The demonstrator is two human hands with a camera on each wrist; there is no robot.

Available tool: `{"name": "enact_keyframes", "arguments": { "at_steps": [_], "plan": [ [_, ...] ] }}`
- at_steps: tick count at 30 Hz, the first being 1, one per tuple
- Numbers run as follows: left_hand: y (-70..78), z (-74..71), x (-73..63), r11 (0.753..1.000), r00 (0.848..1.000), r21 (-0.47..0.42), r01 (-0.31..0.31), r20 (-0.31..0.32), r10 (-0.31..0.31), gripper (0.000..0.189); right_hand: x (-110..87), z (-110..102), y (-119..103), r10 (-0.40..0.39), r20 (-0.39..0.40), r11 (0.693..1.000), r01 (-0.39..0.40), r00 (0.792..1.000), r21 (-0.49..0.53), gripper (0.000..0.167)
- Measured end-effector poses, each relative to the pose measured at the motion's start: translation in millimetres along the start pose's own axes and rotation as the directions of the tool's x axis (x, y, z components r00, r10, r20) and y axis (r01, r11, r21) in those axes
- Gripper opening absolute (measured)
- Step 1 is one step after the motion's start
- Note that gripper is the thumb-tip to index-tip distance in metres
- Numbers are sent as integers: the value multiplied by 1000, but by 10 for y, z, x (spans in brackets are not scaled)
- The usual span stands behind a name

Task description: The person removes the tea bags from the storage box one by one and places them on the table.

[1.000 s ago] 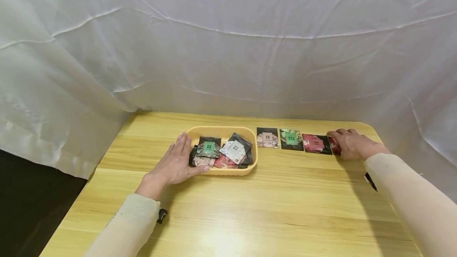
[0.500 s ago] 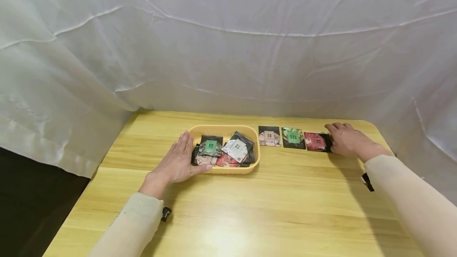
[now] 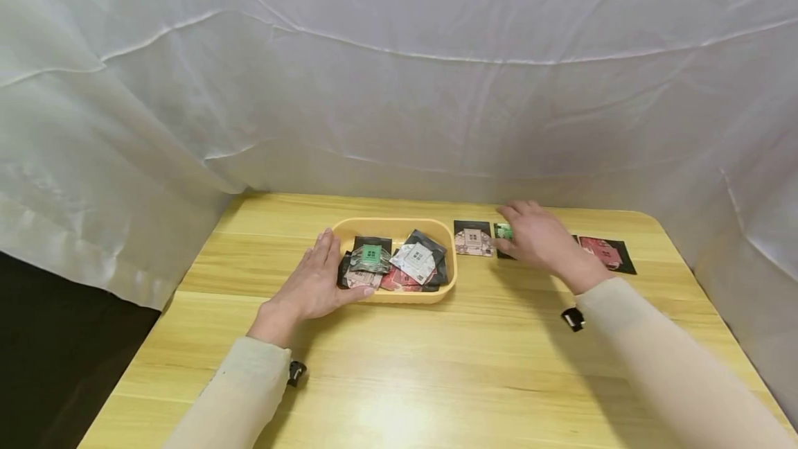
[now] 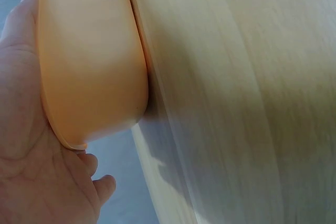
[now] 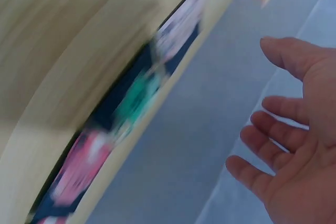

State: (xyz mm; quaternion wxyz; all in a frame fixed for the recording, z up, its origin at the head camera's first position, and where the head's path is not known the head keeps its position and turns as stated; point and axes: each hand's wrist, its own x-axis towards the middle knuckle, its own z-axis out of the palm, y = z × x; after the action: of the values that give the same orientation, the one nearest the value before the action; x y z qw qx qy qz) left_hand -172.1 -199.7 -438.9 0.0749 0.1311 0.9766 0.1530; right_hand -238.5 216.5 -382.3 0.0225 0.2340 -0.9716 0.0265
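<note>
My left hand rests against the left end of a yellow-orange plastic tray, thumb along the front rim and fingers straight. In the left wrist view the palm touches the tray's rim. Several small square sachets lie in the tray, among them a green-labelled sachet and a white-labelled sachet. My right hand hovers over a row of sachets, fingers loosely bent and holding nothing. It partly covers a green sachet and mostly hides a red sachet, which the right wrist view shows as a pink sachet.
At the row's left end lies a beige-labelled sachet, close to the tray. The row ends at the right with a red sachet. A pale cloth hangs behind the wooden table.
My right hand has let go of the rightmost red sachet and moved left over the row, uncovering that sachet. The left hand stays on the tray.
</note>
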Motion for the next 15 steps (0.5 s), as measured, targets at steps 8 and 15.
{"name": "enact_keyframes", "arguments": {
  "at_steps": [8, 15],
  "plan": [
    [10, 3, 5, 1000, 1000, -7, 3, 1, -3, 136, 200, -32, -674, -5, -45, 994, 10, 999, 113, 80],
    [5, -6, 12, 1000, 1000, -19, 7, 3, -7, 135, 381, 57, -1149, -18, -22, 988, 21, 1000, 150, 80]
  ]
}}
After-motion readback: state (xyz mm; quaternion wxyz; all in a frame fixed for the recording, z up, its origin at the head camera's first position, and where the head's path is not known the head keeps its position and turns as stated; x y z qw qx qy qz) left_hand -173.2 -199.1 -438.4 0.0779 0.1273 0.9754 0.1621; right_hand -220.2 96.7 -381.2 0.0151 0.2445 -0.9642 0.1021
